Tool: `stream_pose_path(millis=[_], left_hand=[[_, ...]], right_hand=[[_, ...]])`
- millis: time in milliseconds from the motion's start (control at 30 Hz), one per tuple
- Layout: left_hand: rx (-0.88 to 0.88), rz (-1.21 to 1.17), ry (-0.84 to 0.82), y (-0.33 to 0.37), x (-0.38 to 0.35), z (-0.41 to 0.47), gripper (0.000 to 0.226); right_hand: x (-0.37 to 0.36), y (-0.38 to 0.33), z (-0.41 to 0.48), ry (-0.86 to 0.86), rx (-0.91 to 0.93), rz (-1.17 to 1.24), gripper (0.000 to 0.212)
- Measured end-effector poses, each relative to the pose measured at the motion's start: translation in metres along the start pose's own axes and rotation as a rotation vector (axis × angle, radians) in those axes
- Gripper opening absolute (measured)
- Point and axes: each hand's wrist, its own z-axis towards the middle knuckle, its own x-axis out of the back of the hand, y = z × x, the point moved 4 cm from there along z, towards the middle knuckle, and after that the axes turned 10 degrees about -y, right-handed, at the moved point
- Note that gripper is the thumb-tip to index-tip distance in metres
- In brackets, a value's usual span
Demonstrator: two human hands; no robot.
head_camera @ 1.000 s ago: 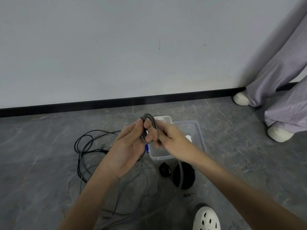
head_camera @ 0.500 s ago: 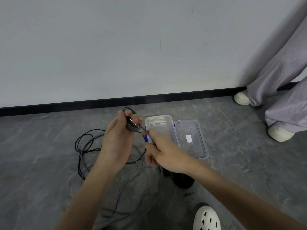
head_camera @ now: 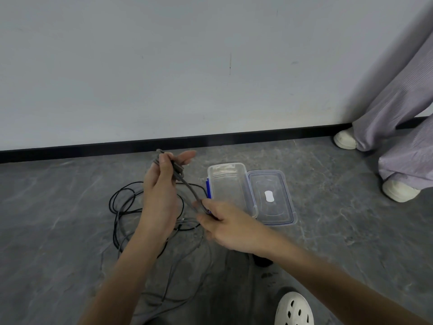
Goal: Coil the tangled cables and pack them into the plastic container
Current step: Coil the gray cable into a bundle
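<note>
Gripping the grey cable coil (head_camera: 179, 171), left hand (head_camera: 161, 195) sits far-left; right hand (head_camera: 225, 221) pinches its tail (head_camera: 192, 193), stretched slantwise toward near-right. Open plastic container (head_camera: 226, 184) lies just right, nearest the right hand.

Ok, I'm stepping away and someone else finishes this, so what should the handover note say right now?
Left hand grips a small coil of the grey cable.
Right hand pinches its free run below the coil.
Plastic container sits open on the floor, nothing in it; lid beside it.
Black cables lie tangled on the floor.
Done: coil begun.
Left: finish it, coil the rest, pack all.
</note>
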Motion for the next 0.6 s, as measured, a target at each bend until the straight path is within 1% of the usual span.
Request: stream_pose_path(millis=[67,167,300,433,500,600], left_hand=[[-0.014,0.173,-0.004,0.000,0.000,-0.001,0.033],[-0.019,0.464,-0.035,-0.002,-0.003,-0.003,0.035],[0.091,0.702,-0.236,-0.010,-0.010,-0.003,0.030],[0.195,0.960,-0.381,-0.021,-0.013,-0.004,0.032],[0.227,1.008,-0.454,-0.025,-0.016,-0.007,0.034],[0.233,0.987,-0.518,-0.025,-0.021,-0.010,0.039]], right_hand=[[0.003,-0.006,0.000,0.068,0.049,-0.157,0.032],[0.008,-0.010,-0.004,0.104,0.116,-0.301,0.033],[0.017,-0.015,-0.010,0.124,0.191,-0.495,0.037],[0.029,-0.015,-0.017,0.173,0.233,-0.576,0.031],[0.035,-0.015,-0.019,0.206,0.245,-0.586,0.027],[0.042,-0.013,-0.022,0.222,0.262,-0.572,0.024]])
